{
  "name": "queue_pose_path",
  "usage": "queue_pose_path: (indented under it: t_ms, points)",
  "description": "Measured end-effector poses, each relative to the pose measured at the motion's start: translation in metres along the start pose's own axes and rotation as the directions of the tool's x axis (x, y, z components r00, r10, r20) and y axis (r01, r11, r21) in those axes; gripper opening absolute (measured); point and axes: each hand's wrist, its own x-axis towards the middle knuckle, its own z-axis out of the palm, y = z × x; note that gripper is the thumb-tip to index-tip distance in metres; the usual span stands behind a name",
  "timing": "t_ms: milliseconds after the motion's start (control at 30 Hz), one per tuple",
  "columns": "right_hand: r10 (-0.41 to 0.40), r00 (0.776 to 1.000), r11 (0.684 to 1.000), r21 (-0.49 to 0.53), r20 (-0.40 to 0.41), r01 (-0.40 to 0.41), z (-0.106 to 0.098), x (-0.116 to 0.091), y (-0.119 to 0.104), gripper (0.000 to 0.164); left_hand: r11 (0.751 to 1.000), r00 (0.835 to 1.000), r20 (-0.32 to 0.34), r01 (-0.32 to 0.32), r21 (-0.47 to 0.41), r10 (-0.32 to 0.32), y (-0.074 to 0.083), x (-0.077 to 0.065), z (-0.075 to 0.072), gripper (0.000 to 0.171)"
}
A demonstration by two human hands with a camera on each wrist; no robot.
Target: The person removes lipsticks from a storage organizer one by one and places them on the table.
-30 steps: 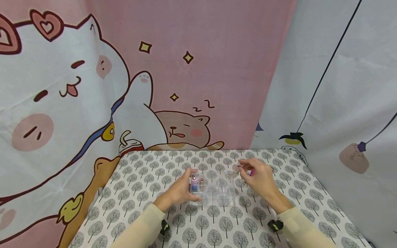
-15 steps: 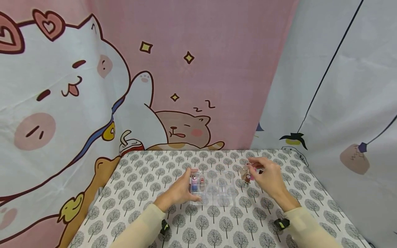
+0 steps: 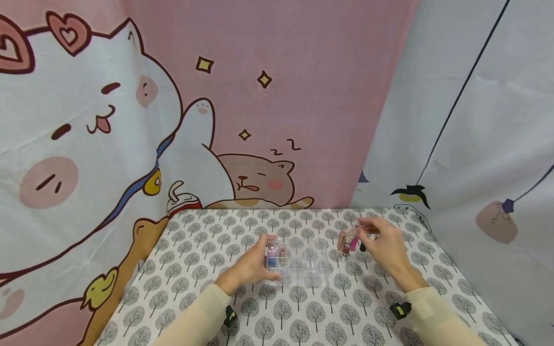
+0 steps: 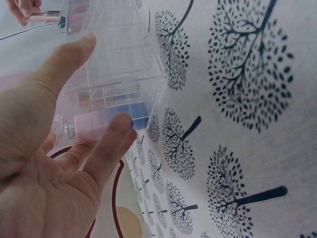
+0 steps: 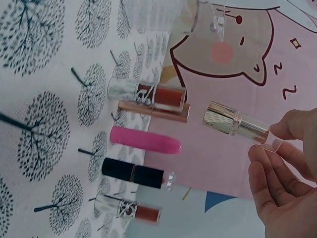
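Observation:
My left hand (image 3: 248, 264) holds the left end of a clear plastic organizer (image 3: 318, 278) between thumb and fingers. Inside its left compartments stand a pink-and-blue tube (image 4: 94, 121) and a slim tube with a red top (image 3: 283, 253). My right hand (image 5: 292, 168) pinches one end of a shiny gold lipstick (image 5: 233, 121) between thumb and fingers, raised off the table. Just below and beside that hand, several tubes stand upright: a clear lip gloss with reddish-brown filling (image 5: 166, 96), a rose-gold tube (image 5: 136, 108), a pink tube (image 5: 146, 140), a black tube (image 5: 132, 172) and another clear lip gloss (image 5: 146, 213).
A tree-print cloth covers the table (image 3: 298, 317). Behind it hangs a pink cartoon curtain (image 3: 329, 120), with a pale curtain (image 3: 467, 144) on the right. Several organizer compartments to the right of the filled ones show only clear walls.
My right hand has moved right, away from the organizer's right end, to over the standing tubes, which show more now. My left hand and the organizer have stayed in place.

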Motion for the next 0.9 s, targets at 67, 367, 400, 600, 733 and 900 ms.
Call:
queue_pose_path:
  t_ms: [67,367,400,600,733,900]
  points:
    - [0.006,1.0,1.0,-0.003,0.002,-0.006,-0.001,-0.001,0.003,0.03,1.0,1.0,0.001,-0.002,0.001,0.002,0.0,0.0,0.0,0.12]
    - [-0.03,0.999,0.999,-0.008,0.035,0.031,-0.002,-0.004,0.017,0.029,1.0,1.0,0.005,-0.005,0.0,0.005,0.0,0.0,0.001,0.12]
    - [-0.033,0.999,0.999,-0.009,0.042,0.033,-0.002,-0.005,0.019,0.029,1.0,1.0,0.006,-0.007,0.001,0.007,0.0,0.0,0.001,0.12]
    - [0.008,0.993,1.0,-0.028,0.116,-0.004,-0.002,-0.009,0.027,0.032,1.0,1.0,0.007,-0.007,-0.005,0.007,-0.001,0.0,0.0,0.121]
    - [0.038,0.981,0.999,-0.045,0.189,-0.03,-0.002,-0.012,0.03,0.03,1.0,1.0,0.005,-0.006,-0.007,0.007,-0.001,0.0,0.0,0.121]
    - [0.08,0.962,0.997,-0.044,0.263,-0.071,-0.001,-0.014,0.034,0.03,1.0,1.0,0.004,-0.003,-0.008,0.003,-0.001,0.0,0.001,0.121]
